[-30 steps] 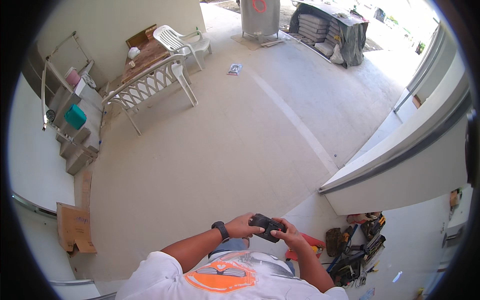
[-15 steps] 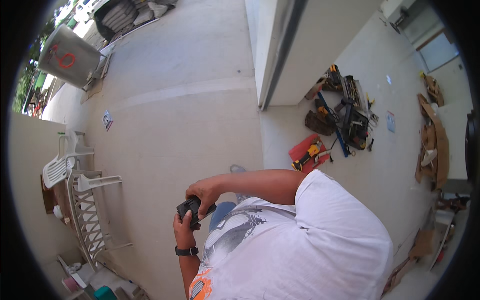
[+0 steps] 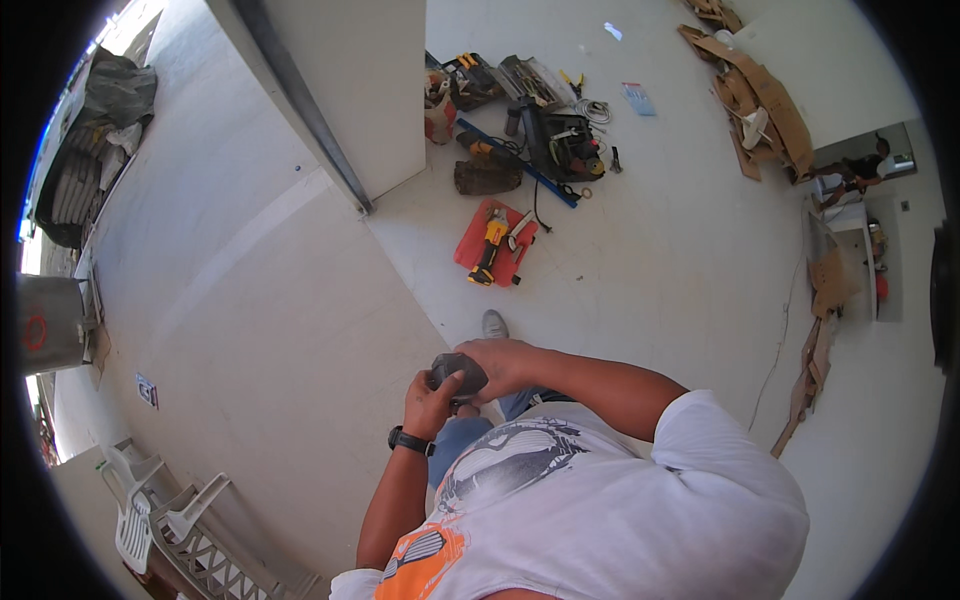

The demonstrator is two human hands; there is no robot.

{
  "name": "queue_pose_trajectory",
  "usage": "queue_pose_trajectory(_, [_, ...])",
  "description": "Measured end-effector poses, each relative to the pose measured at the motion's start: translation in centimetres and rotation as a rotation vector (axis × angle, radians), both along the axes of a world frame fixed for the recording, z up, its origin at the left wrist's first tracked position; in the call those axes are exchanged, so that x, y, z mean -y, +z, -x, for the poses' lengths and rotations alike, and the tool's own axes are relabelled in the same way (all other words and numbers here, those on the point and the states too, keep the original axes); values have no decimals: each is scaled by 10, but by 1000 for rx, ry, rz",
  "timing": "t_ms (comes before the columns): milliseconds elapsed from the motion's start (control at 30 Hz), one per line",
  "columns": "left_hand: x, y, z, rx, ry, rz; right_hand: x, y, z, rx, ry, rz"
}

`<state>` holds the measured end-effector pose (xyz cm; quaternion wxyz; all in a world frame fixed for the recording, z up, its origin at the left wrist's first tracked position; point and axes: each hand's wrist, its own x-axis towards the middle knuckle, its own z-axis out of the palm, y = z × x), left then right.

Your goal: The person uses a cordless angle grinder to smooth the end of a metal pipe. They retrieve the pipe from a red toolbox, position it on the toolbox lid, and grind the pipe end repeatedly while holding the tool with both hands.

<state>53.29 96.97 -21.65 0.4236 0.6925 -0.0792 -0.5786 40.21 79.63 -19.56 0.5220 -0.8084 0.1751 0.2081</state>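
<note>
Both hands hold a small black blocky object [image 3: 461, 370] near my waist, its kind too unclear to tell. My left hand [image 3: 428, 398], below the watch on my wrist, grips its left side with the thumb across it. My right hand [image 3: 495, 362] wraps round its right side, the fingertips partly hidden. Beyond my grey shoe [image 3: 493, 322], a yellow and black cordless power tool [image 3: 491, 243] lies on an open red case [image 3: 467, 258] on the floor.
Tool bags [image 3: 545, 140], loose tools and a blue bar [image 3: 560, 192] lie ahead, beside a white wall end [image 3: 360, 100]. Flattened cardboard [image 3: 760, 90] lines the right. On the left are stacked sacks [image 3: 85, 180], a metal tank [image 3: 55, 320] and white plastic chairs [image 3: 135, 525].
I have turned to the right, so the tools and red case now sit ahead and the chairs have moved to the lower left. Both hands keep hold of the black object.
</note>
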Motion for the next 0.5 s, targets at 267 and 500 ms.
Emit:
queue_pose_trajectory(267, [150,-78,96,-58,-193,-58,169,-87,140,-228,-385,250])
queue_pose_trajectory(500, [277,-247,166,135,-232,-404,397,-361,260,-798,-957,117])
